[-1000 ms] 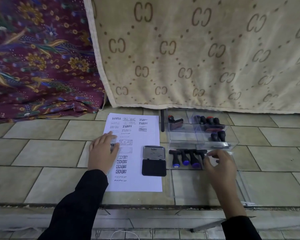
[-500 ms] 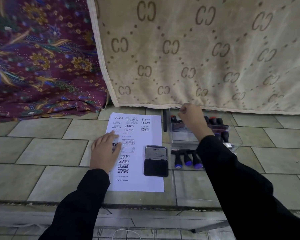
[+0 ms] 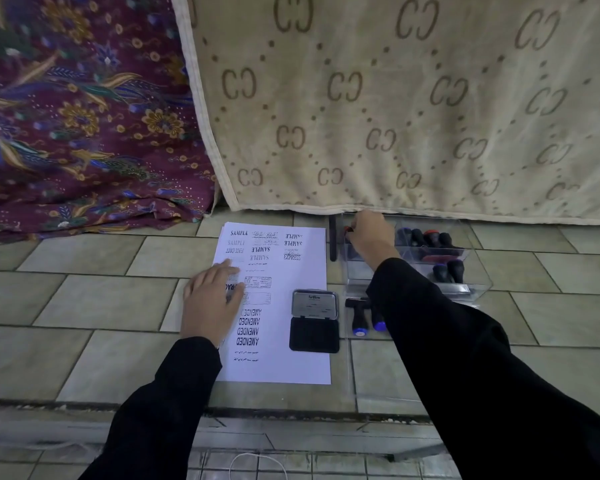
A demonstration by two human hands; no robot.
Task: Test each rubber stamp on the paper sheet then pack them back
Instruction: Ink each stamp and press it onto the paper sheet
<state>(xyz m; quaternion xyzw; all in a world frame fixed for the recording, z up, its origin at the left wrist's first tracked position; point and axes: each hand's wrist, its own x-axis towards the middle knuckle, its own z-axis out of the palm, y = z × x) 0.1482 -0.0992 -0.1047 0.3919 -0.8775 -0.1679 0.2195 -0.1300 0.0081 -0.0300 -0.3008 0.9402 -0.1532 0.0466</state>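
A white paper sheet (image 3: pixel 291 365) covered in black stamp prints lies on the tiled floor. My left hand (image 3: pixel 211 301) presses flat on its left side, fingers apart. An open black ink pad (image 3: pixel 314 320) sits at the sheet's right edge. A clear plastic box (image 3: pixel 478 282) stands to the right with several black-handled stamps (image 3: pixel 430 239) inside. My right hand (image 3: pixel 371 237) reaches into the box's far left compartment, fingers closed around a red-topped stamp (image 3: pixel 347 231). Blue-tipped stamps (image 3: pixel 359 318) lie in the near part, partly hidden by my right sleeve.
A beige patterned blanket (image 3: pixel 395 116) hangs just behind the box and sheet. Maroon floral cloth (image 3: pixel 84 116) is piled at the back left. The clear lid (image 3: pixel 371 372) lies flat near me. A step edge (image 3: pixel 84 407) runs across the front.
My right hand went from the blue-tipped stamps near me to the box's far left compartment and closed on a red-topped stamp. My left hand stayed on the sheet.
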